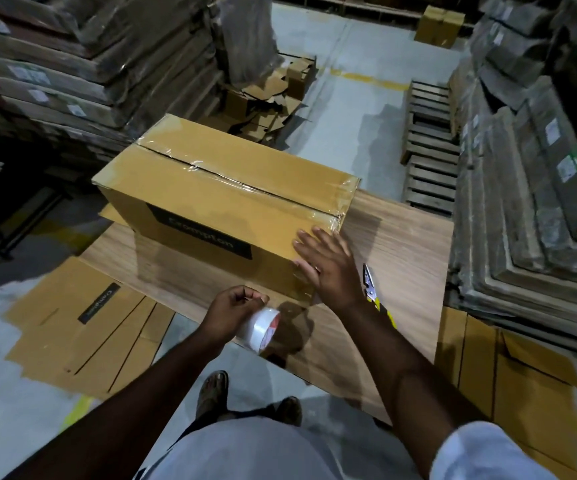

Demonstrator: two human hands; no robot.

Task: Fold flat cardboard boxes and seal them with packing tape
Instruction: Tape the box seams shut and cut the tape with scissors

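Cardboard box (pixel 224 199) is folded, top seam taped; right hand (pixel 325 261) flat, pressing tape end (near side), left hand (pixel 235 306) holding tape roll (pixel 261 329). More flat boxes (pixel 83 327) left.

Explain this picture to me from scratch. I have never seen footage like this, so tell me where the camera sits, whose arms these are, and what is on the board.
There is no machine here. The single picture comes from a wide-angle camera worn on a person's head, looking forward and down, so the two arms are that person's own.

The left hand grips a roll of clear packing tape. The right hand lies open, fingers spread flat against the near corner of a folded cardboard box, whose top seam is already taped.

The box stands on a wooden board. A small tool with a yellow handle lies beside the right hand. Flat unfolded boxes lie on the floor, left.
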